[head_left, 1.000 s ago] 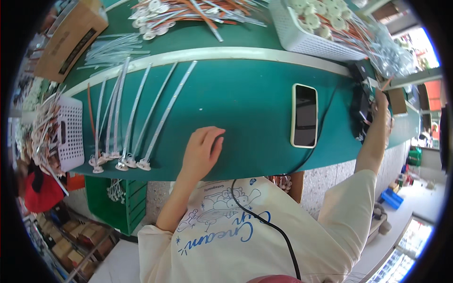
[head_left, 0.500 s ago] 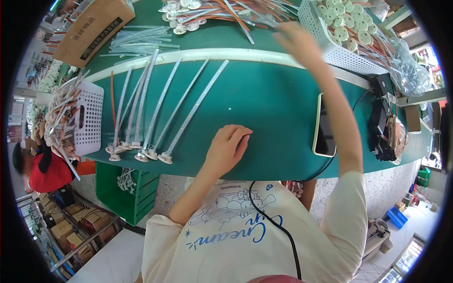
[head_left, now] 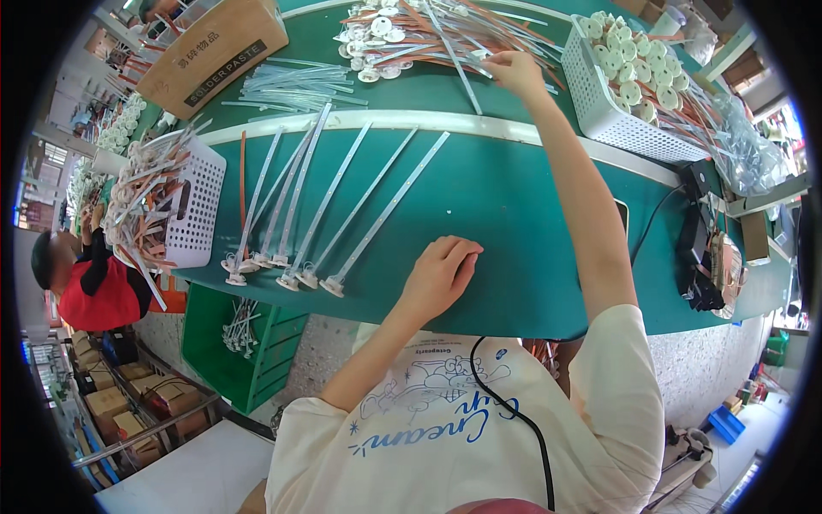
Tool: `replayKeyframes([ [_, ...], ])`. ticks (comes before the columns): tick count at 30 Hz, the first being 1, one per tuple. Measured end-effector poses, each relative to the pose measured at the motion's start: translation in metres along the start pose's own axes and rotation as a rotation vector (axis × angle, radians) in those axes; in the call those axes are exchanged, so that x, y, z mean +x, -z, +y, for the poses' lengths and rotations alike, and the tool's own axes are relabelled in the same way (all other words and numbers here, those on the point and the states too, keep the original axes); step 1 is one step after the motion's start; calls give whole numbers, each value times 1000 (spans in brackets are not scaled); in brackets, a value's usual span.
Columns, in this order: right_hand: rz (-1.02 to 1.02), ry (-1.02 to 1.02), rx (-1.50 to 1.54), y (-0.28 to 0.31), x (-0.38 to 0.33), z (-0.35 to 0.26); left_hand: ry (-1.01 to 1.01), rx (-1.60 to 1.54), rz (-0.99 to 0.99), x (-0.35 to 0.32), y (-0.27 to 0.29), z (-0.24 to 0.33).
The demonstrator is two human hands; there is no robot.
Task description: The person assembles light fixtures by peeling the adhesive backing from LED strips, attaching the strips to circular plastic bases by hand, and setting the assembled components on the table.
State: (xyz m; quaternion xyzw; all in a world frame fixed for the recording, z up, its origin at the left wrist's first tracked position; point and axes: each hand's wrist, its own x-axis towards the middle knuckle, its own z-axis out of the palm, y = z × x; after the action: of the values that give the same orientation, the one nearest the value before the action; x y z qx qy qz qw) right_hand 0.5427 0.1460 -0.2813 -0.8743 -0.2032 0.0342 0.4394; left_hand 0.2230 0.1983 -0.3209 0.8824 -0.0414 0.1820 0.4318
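Note:
My right hand [head_left: 516,75] reaches across to the far side of the green table [head_left: 514,248]. Its thumb and fingers pinch the end of an LED strip [head_left: 481,68] in a pile of orange and white strips [head_left: 428,43] with round white end pieces. Nearer my body, my left hand [head_left: 441,281] lies on the table with its fingers curled together and nothing visible in them. Several LED strips [head_left: 390,210] with round white bases lie fanned out to its left. One orange strip [head_left: 242,180] is at their left edge.
Clear thin tubes [head_left: 295,86] lie by a cardboard box [head_left: 214,56]. White perforated baskets stand left [head_left: 197,214] and right [head_left: 599,107], holding strips and round pieces. A white ridge [head_left: 411,120] crosses the table. A green crate [head_left: 257,368] stands below; my right arm partly hides a phone [head_left: 622,214].
My right hand has moved slightly left within the picture and closed its fingers on a strip in the pile. My left hand keeps its pose. The whole view has shifted slightly.

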Motion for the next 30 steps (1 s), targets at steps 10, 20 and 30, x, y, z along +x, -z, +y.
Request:
replayKeyframes([
  [10, 398, 427, -60, 111, -52, -78, 29, -33, 8, -5, -3, -1],
  [20, 381, 591, 127, 143, -193, -104, 163, -298, 180, 8, -1, 16],
  [30, 65, 128, 389, 58, -257, -46, -81, -39, -29, 37, -26, 34],
])
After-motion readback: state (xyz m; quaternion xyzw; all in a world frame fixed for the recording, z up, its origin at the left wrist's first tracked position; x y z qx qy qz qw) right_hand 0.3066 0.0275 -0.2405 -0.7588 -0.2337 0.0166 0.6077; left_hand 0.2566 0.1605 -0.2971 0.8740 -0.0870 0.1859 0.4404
